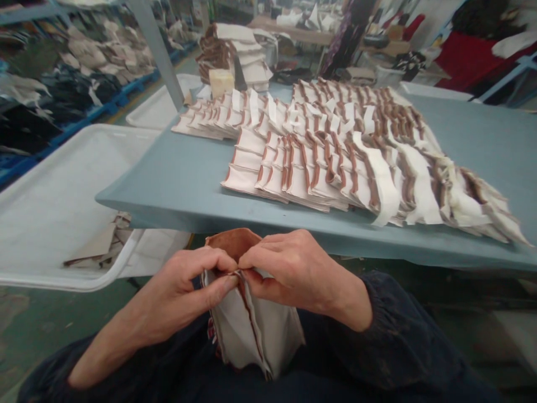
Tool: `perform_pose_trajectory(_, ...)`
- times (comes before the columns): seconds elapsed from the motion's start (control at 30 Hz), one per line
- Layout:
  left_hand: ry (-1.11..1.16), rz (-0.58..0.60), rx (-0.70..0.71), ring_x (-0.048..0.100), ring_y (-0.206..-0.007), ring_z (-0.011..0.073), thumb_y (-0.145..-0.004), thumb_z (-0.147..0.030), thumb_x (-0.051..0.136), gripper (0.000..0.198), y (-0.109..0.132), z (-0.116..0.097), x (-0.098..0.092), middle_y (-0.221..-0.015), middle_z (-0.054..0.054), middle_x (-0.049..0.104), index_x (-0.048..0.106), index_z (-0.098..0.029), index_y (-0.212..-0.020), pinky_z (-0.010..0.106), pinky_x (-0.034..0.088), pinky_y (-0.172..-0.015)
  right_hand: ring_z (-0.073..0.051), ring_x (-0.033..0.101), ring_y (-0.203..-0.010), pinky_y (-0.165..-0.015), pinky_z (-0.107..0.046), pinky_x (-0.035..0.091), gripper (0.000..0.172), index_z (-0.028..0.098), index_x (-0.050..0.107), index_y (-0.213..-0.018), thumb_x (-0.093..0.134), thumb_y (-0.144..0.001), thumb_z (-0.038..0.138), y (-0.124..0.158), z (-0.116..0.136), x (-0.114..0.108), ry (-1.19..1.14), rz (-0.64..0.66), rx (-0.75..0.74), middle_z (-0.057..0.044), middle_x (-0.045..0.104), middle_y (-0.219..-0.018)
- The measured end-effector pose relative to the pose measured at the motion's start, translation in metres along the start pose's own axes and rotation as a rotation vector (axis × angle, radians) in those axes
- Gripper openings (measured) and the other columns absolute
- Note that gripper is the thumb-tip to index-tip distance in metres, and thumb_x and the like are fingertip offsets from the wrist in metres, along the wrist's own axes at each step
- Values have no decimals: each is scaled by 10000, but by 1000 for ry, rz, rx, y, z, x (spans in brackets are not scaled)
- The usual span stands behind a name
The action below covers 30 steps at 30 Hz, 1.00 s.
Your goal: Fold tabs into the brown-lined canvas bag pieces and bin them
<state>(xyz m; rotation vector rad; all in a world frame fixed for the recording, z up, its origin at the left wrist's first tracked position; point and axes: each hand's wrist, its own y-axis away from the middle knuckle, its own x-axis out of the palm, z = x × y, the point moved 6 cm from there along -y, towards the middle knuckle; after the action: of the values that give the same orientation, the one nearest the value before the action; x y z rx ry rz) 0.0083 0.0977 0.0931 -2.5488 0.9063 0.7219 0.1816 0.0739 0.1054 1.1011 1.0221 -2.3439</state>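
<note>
Between my hands is a sewn fabric piece [272, 330], off-white outside with a brown inner face and a brown-edged seam running down its middle. My left hand [193, 280] pinches its top edge between thumb and forefinger at the seam. Right beside those fingertips, my right hand [289, 268] pinches the same edge. The fingertips of both hands nearly touch and hide the exact spot they grip. The piece hangs down in front of my dark clothing, just short of the table's near edge.
Across the blue-grey table [168, 190] lie rows of similar off-white and brown sewn pieces [293, 162], several with white strips [384, 184] on them. A large white bin [75, 179] stands at left with fabric scraps [98, 249]. A metal post [157, 50] rises behind the table's left side.
</note>
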Motion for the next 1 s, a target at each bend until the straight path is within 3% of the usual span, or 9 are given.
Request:
perform_pose_trajectory(0.3, -46, -24, -52, 536, -567, 99, -974, -197, 596, 239, -5, -2, 11, -638, -82, 614, 646, -220, -742, 214, 406, -556, -127, 624, -626, -593, -276, 345, 204, 195, 721, -842, 572, -971, 141, 0, -8, 0, -70, -70, 60, -8, 748, -719)
perform_pose_trajectory(0.5, -87, -53, -91, 478, -546, 104, -959, -225, 569, 234, -3, 1, 13, -610, -87, 538, 606, -225, -728, 227, 363, -515, -108, 586, -596, -585, -251, 321, 177, 193, 716, -927, 569, -1025, 182, -2, -12, 3, -199, 43, 87, 16, 695, -705)
perform_pose_trajectory(0.63, -206, -86, -67, 570, -591, 122, -926, -221, 589, 172, -4, -5, 7, -652, -65, 639, 666, -218, -772, 238, 393, -557, -124, 606, -636, -613, -252, 335, 152, 198, 705, -939, 601, -1049, 191, -5, -14, 9, -184, 140, 155, 4, 731, -744)
perform_pose_trajectory(0.77, -310, -153, -23, 534, -558, 120, -907, -200, 573, 193, -4, -10, 1, -627, -63, 595, 570, -230, -716, 253, 342, -538, -144, 649, -673, -650, -264, 371, 115, 199, 703, -934, 647, -1032, 183, -10, -15, 14, -200, 184, 255, -13, 791, -801)
perform_pose_trajectory(0.87, -283, -181, 33, 542, -564, 113, -924, -169, 542, 214, -2, -13, -1, -648, -59, 580, 559, -231, -720, 238, 377, -554, -179, 757, -826, -754, -270, 470, 19, 200, 713, -1015, 712, -997, 204, -13, -15, 18, -320, 213, 354, -45, 865, -981)
perform_pose_trajectory(0.9, -266, -182, 53, 554, -574, 113, -935, -160, 537, 219, -2, -13, -2, -660, -57, 586, 572, -229, -730, 233, 394, -565, -193, 776, -875, -789, -278, 490, 63, 202, 716, -1038, 730, -977, 210, -14, -14, 18, -347, 219, 381, -52, 874, -1025)
perform_pose_trajectory(1.0, -235, -189, 89, 571, -585, 110, -969, -151, 551, 215, 0, -13, -4, -696, -54, 622, 625, -226, -782, 228, 413, -570, -202, 747, -832, -763, -294, 465, 62, 204, 723, -977, 734, -917, 209, -19, -13, 18, -303, 240, 414, -45, 858, -959)
